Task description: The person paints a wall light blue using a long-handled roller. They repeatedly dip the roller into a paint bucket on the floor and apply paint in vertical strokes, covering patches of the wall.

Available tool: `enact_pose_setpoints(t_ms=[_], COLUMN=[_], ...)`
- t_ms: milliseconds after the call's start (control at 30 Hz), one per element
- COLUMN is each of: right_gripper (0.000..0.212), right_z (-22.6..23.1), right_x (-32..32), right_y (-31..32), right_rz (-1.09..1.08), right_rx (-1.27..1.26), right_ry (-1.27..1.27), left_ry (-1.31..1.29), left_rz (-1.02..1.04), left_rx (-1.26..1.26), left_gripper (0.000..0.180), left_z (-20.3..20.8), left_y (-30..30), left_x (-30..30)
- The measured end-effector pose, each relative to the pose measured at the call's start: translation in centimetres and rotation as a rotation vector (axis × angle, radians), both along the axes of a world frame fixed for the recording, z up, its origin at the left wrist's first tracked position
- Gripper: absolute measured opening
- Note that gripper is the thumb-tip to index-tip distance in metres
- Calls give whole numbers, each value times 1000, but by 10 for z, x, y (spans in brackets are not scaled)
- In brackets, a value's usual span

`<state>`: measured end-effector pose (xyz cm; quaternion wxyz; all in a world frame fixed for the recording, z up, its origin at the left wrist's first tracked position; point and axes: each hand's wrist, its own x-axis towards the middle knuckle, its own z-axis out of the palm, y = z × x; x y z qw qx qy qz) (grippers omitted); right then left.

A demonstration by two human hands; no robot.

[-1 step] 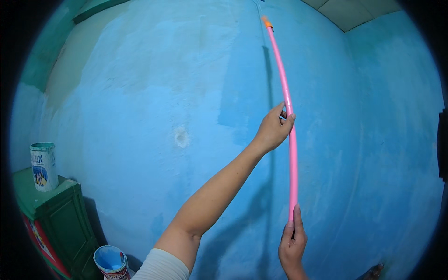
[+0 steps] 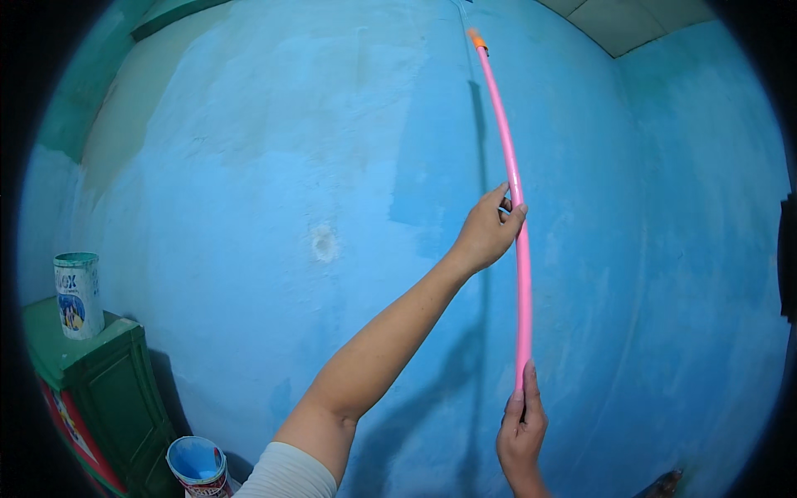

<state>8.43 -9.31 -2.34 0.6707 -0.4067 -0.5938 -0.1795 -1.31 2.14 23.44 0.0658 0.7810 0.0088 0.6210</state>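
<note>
My left hand (image 2: 490,230) is closed around the middle of a long pink pole (image 2: 521,290). Lower down, my right hand (image 2: 522,436) grips the same pole near its bottom end. The pole stands nearly upright before a blue-painted wall (image 2: 332,332), leaning slightly left at the top. An orange collar (image 2: 479,40) caps its upper end; a thin rod seems to run on above it, and what it carries is cut off by the upper edge. Darker and lighter blue patches meet on the wall left of the pole.
A paint-smeared can (image 2: 78,295) stands on a green cabinet (image 2: 124,390) at the far left. On the floor beside it is a bucket of blue paint (image 2: 198,463). The ceiling (image 2: 631,21) shows at the upper right, and a bare foot (image 2: 664,484) at the lower right.
The pole and my right hand have shifted very slightly to the right, the hand a touch higher. Both hands keep their grip.
</note>
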Motion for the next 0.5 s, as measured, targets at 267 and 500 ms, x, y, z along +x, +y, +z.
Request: enact_pose_setpoints(t_ms=[267,500], right_gripper=[45,44], right_z=[90,189], right_x=[-17,0], right_y=[-26,-6], right_rz=[-70,-113], right_rx=[-85,49], right_ry=[25,-43], left_ry=[-28,-24], left_rz=[72,166], left_rx=[43,12], left_gripper=[65,51], left_z=[-17,-32], left_y=[-9,-2], left_x=[-29,-63])
